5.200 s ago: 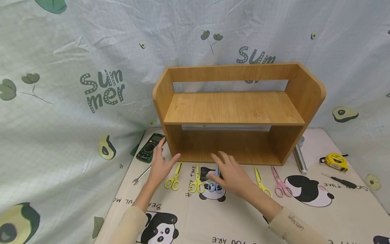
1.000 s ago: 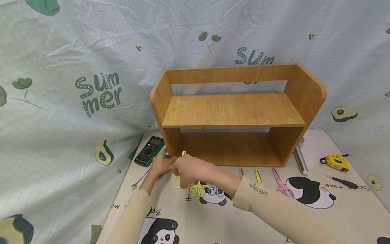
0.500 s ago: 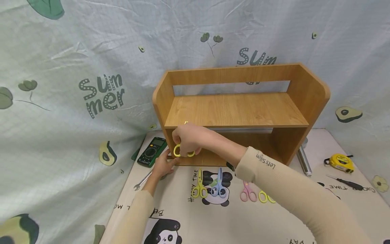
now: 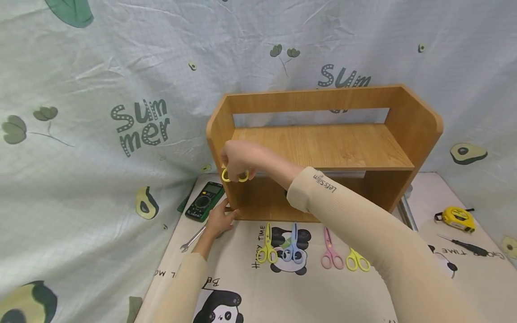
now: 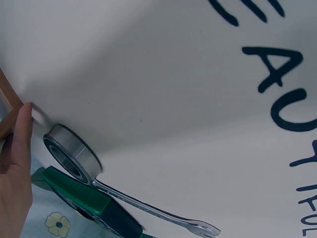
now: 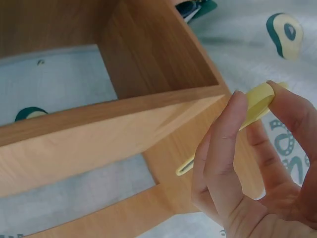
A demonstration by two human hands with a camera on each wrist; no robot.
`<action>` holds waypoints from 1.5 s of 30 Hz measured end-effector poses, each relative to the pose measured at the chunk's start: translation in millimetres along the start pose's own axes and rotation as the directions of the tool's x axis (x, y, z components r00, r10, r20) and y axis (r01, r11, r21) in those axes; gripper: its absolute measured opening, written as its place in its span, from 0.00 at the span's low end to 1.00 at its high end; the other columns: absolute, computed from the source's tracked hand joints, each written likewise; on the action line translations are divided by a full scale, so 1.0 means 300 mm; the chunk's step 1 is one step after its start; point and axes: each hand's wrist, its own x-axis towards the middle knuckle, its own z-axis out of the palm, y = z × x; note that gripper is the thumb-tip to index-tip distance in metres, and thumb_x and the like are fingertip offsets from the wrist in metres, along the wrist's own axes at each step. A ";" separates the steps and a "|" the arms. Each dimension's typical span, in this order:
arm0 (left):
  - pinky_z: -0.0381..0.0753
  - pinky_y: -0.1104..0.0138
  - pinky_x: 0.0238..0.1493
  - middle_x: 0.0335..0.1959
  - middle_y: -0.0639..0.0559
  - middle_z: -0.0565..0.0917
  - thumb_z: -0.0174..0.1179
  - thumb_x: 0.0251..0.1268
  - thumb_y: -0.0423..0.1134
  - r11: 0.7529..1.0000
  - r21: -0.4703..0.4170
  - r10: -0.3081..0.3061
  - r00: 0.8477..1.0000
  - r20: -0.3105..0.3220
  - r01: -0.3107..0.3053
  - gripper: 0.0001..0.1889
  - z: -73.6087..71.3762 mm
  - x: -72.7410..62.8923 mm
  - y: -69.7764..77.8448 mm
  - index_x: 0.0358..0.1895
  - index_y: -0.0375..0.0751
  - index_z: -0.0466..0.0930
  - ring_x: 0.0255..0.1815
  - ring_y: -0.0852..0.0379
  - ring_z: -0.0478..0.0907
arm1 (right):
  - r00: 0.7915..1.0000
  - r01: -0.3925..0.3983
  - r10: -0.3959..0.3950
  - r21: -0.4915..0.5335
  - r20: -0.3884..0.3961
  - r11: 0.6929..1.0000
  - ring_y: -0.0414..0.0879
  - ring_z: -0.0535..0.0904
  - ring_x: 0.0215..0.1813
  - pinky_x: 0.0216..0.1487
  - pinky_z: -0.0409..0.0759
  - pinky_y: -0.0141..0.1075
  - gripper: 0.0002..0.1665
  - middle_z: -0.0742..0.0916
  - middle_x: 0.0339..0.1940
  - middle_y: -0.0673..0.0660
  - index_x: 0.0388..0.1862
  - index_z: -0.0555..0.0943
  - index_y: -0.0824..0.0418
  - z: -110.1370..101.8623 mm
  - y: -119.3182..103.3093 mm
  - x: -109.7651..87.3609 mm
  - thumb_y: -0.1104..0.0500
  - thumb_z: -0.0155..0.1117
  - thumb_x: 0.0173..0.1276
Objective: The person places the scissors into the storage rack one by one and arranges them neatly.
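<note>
My right hand (image 4: 239, 158) pinches yellow scissors (image 4: 244, 180) by the finger loops, in front of the left end of a wooden two-tier shelf (image 4: 323, 143). In the right wrist view, thumb and fingertips meet at the scissors' loop (image 6: 258, 101), and the blade tip points toward the upper board. Low at the shelf's left front corner, my left hand (image 4: 219, 220) rests on the wood, thumb at the front and fingers along the outer side. Beside it in the left wrist view lie a metal bearing-like ring (image 5: 74, 153), a wrench (image 5: 148, 207) and a green-cased multimeter (image 5: 79, 191).
Before the shelf lie more yellow scissors (image 4: 267, 244), blue scissors (image 4: 294, 242), pink scissors (image 4: 329, 251) and another yellow pair (image 4: 355, 260). To the right are a metal tube-like tool (image 4: 407, 213), a tape measure (image 4: 457, 218) and a thin black-handled tool (image 4: 468, 246).
My right hand has picked up the leftmost yellow scissors from the table and risen with them to the height of the upper board. My left hand has moved to the shelf's lower left corner.
</note>
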 end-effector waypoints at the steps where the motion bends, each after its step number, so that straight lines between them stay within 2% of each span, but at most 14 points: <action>1: 0.91 0.62 0.30 0.63 0.29 0.82 0.64 0.74 0.40 1.000 -0.001 0.005 1.000 -0.005 -0.005 0.30 -0.001 0.001 0.000 0.76 0.43 0.68 0.52 0.38 0.88 | 1.000 -0.007 0.007 -0.009 -0.002 1.000 0.44 0.77 0.31 0.29 0.88 0.37 0.12 0.79 0.34 0.51 0.40 0.80 0.58 -0.006 -0.004 0.014 0.69 0.68 0.58; 7: 0.90 0.64 0.28 0.61 0.29 0.83 0.64 0.74 0.40 1.000 0.007 0.020 0.999 -0.030 -0.020 0.30 -0.002 -0.001 0.000 0.76 0.43 0.69 0.49 0.39 0.89 | 0.999 -0.039 0.037 -0.076 -0.024 0.996 0.45 0.75 0.28 0.22 0.84 0.35 0.10 0.77 0.31 0.51 0.29 0.77 0.57 -0.038 0.005 0.087 0.70 0.66 0.56; 8: 0.90 0.64 0.28 0.61 0.29 0.84 0.64 0.74 0.40 1.000 0.007 0.023 0.999 -0.032 -0.023 0.30 -0.001 -0.003 0.000 0.76 0.43 0.69 0.48 0.39 0.89 | 0.999 -0.048 0.046 -0.077 -0.024 0.996 0.45 0.76 0.28 0.22 0.83 0.34 0.10 0.77 0.32 0.51 0.29 0.76 0.57 -0.041 0.009 0.095 0.70 0.66 0.56; 14: 0.89 0.66 0.26 0.58 0.31 0.85 0.64 0.73 0.39 0.999 0.006 0.039 0.998 -0.042 -0.039 0.29 0.008 -0.008 -0.008 0.75 0.42 0.71 0.43 0.43 0.90 | 0.995 -0.098 0.096 -0.064 -0.025 0.993 0.46 0.76 0.32 0.34 0.90 0.41 0.11 0.79 0.40 0.54 0.36 0.79 0.58 -0.053 0.033 0.137 0.70 0.68 0.56; 20: 0.88 0.65 0.25 0.57 0.31 0.86 0.64 0.72 0.38 0.999 0.003 0.055 0.998 -0.035 -0.055 0.29 0.023 -0.012 -0.010 0.75 0.41 0.71 0.40 0.44 0.90 | 0.993 -0.116 0.116 -0.099 -0.005 0.988 0.46 0.76 0.30 0.23 0.82 0.34 0.10 0.79 0.40 0.54 0.35 0.79 0.57 -0.033 0.048 0.171 0.69 0.68 0.57; 24: 0.89 0.65 0.26 0.58 0.30 0.85 0.65 0.72 0.38 0.999 -0.002 0.045 0.999 -0.030 -0.045 0.30 0.026 -0.015 -0.011 0.75 0.41 0.70 0.42 0.44 0.90 | 0.991 -0.134 0.134 -0.093 -0.001 0.987 0.47 0.77 0.29 0.20 0.79 0.32 0.10 0.79 0.39 0.54 0.34 0.79 0.57 -0.020 0.051 0.182 0.68 0.68 0.57; 30: 0.89 0.64 0.25 0.58 0.29 0.85 0.65 0.72 0.38 0.999 0.006 0.043 0.998 -0.051 -0.043 0.30 0.013 -0.011 -0.007 0.75 0.40 0.70 0.42 0.43 0.90 | 0.991 -0.133 0.133 -0.055 0.000 0.990 0.45 0.76 0.25 0.23 0.81 0.32 0.09 0.78 0.36 0.54 0.34 0.79 0.57 -0.028 0.044 0.200 0.68 0.68 0.58; 35: 0.89 0.64 0.25 0.58 0.29 0.85 0.65 0.72 0.38 0.999 0.012 0.040 0.998 -0.056 -0.039 0.30 0.011 -0.008 -0.006 0.75 0.40 0.71 0.43 0.42 0.90 | 0.989 -0.146 0.146 -0.059 -0.003 0.988 0.45 0.77 0.25 0.29 0.86 0.34 0.08 0.77 0.35 0.55 0.32 0.77 0.58 -0.033 0.044 0.212 0.69 0.67 0.60; 39: 0.89 0.64 0.25 0.58 0.29 0.85 0.65 0.72 0.37 0.999 0.012 0.048 0.997 -0.052 -0.048 0.29 0.013 -0.009 -0.009 0.74 0.40 0.71 0.44 0.42 0.90 | 0.987 -0.160 0.160 -0.050 -0.015 0.986 0.46 0.78 0.27 0.36 0.89 0.35 0.07 0.78 0.36 0.55 0.33 0.78 0.58 -0.031 0.044 0.219 0.68 0.67 0.61; 41: 0.89 0.64 0.25 0.58 0.29 0.85 0.65 0.72 0.37 0.999 0.013 0.050 0.998 -0.048 -0.049 0.29 0.013 -0.009 -0.010 0.74 0.40 0.71 0.45 0.42 0.90 | 0.986 -0.165 0.164 -0.040 -0.025 0.985 0.46 0.79 0.28 0.35 0.89 0.35 0.07 0.79 0.37 0.56 0.35 0.79 0.59 -0.030 0.044 0.222 0.68 0.67 0.62; 45: 0.89 0.65 0.26 0.58 0.29 0.85 0.66 0.72 0.38 0.999 0.009 0.044 0.998 -0.047 -0.043 0.29 0.011 -0.006 -0.005 0.74 0.41 0.71 0.46 0.41 0.90 | 0.985 -0.172 0.171 -0.034 -0.035 0.984 0.46 0.79 0.29 0.28 0.85 0.32 0.06 0.78 0.36 0.55 0.34 0.78 0.59 -0.030 0.046 0.227 0.68 0.66 0.62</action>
